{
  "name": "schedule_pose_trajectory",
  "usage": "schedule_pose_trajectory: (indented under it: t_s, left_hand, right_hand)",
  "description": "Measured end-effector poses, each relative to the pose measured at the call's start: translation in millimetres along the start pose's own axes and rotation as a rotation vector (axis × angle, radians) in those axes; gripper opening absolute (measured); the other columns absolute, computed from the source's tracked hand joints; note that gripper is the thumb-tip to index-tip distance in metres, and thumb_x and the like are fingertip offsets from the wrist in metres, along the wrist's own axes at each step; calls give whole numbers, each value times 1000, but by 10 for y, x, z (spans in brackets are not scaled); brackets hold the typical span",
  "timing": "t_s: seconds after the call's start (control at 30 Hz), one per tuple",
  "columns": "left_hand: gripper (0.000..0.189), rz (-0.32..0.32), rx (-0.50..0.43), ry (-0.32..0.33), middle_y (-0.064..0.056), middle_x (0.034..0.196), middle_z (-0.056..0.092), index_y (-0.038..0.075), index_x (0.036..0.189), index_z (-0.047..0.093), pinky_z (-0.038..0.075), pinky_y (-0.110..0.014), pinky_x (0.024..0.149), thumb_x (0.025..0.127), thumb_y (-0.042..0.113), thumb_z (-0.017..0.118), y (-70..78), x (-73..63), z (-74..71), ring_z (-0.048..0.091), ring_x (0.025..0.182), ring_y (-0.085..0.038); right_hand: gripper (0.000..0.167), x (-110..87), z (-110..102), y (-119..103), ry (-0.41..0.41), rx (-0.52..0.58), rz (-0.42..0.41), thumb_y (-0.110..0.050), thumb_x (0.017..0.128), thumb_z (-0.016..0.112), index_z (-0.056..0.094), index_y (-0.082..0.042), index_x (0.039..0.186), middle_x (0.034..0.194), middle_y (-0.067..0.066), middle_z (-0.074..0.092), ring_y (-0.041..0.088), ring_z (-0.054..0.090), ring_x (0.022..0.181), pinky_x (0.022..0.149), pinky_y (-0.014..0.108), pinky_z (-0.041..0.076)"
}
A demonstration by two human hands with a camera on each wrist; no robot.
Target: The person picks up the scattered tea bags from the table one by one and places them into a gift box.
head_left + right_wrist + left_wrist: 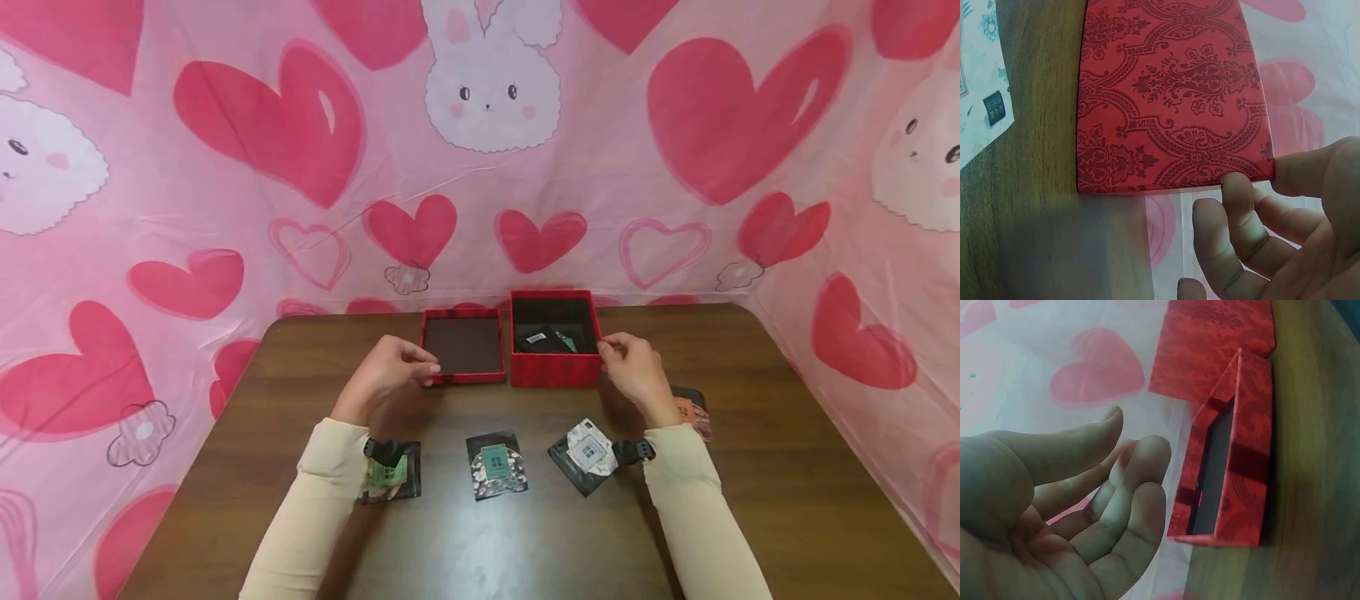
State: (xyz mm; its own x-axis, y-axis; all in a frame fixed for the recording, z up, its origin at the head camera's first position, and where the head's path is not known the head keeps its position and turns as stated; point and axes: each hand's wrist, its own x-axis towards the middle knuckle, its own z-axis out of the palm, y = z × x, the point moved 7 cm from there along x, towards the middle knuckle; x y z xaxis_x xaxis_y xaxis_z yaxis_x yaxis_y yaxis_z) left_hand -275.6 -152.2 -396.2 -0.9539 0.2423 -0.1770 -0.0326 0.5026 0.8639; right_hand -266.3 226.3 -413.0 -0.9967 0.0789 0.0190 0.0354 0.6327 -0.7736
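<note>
A red patterned box (556, 370) stands upright at the back of the table, its top uncovered, with several dark packets (546, 339) inside. My right hand (633, 367) is at its right side; in the right wrist view the thumb and forefinger pinch the box's corner (1175, 94). Left of the box, the matching red lid (463, 377) lies with its dark inner side up. Beside the lid's left edge is my left hand (390, 371). Its fingers (1147, 506) are loosely bent and hold nothing, with a gap to the lid in the left wrist view.
Nearer on the wooden table (450, 550) lie a green-labelled packet (408, 475), a black-and-white packet with a teal label (497, 464) and a tilted white-and-black packet (587, 458). An orange-labelled packet (693, 412) is partly behind the right wrist. A pink heart-print cloth (480, 183) hangs behind.
</note>
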Motion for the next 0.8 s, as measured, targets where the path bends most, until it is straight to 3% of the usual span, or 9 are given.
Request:
schedule_pose_trajectory:
  t_s: [0.23,0.53,0.8]
  left_hand:
    - [13,-41,35,-20,-19,95,73,-1,99,78,55,-52,81,89,7,76,-128,-122,-65,68,88,-40]
    - [15,-39,58,-34,-15,88,74,-2,99,78,57,-50,79,87,7,79,-283,-270,-93,71,80,-32]
    - [17,-79,67,-19,-12,86,74,-2,100,77,58,-43,73,86,7,80,-475,-428,-110,70,76,-26]
  right_hand:
    - [41,1,4,10,-12,9,15,-31,105,52,61,-1,132,104,18,69,29,65,90,71,35,51]
    - [40,6,35,14,-19,20,26,-31,106,52,60,-2,132,106,18,68,30,66,92,74,38,53]
    - [39,-4,2,-17,-12,15,10,-30,106,52,61,0,130,103,18,69,28,66,89,70,35,52]
